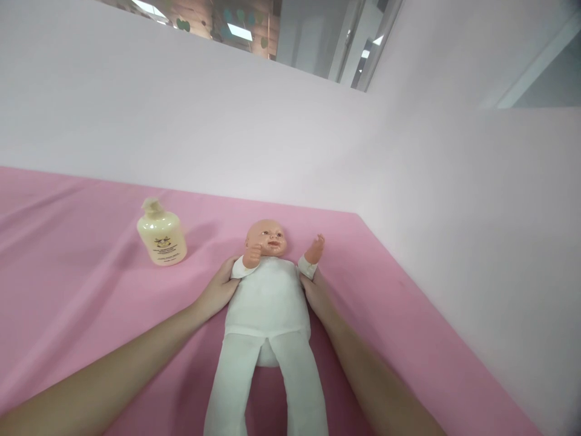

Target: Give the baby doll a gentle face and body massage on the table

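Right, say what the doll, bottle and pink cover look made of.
Doll: smooth, faintly shiny head, likely vinyl or plastic; matte white torso, probably fabric, showing a hemline. Bottle: glossy, likely plastic, given its bright highlights. Pink cover: matte, apparently cloth, judging by its soft folds.

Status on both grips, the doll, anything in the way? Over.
Left grip, right grip: holding doll by its sides, below the arms. Doll face-up on pink cloth. Bottle standing off to the left, not touching either grip.

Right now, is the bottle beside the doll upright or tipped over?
Upright: the bottle stands on the pink cloth, base down, top pointing up.
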Demonstrator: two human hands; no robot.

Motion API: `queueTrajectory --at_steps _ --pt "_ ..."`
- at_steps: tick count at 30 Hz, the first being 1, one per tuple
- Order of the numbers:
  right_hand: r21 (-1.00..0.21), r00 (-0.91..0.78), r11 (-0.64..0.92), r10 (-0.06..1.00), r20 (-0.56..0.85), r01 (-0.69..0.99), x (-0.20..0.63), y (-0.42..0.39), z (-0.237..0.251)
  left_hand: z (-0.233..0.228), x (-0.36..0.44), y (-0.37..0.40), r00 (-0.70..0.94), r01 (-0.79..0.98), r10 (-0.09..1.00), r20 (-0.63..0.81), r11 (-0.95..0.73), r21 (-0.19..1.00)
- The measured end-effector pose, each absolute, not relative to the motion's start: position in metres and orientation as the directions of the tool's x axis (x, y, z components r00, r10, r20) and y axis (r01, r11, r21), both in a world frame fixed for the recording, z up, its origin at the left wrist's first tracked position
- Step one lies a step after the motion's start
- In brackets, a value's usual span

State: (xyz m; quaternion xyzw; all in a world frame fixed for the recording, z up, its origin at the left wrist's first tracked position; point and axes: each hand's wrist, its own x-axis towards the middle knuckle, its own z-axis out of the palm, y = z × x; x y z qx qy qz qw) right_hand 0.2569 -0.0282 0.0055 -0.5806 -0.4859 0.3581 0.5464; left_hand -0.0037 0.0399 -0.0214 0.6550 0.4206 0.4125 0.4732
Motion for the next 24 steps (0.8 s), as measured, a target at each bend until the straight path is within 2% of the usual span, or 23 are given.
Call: queueTrajectory --at_steps 24 --pt "-0.980 0.276 0.076 0.953 0.125 0.183 0.2594 -0.0259 -0.0008 -0.0159 -0.0029 0.0365 0.303 0.168 0.943 0.140 -0.198 0.966"
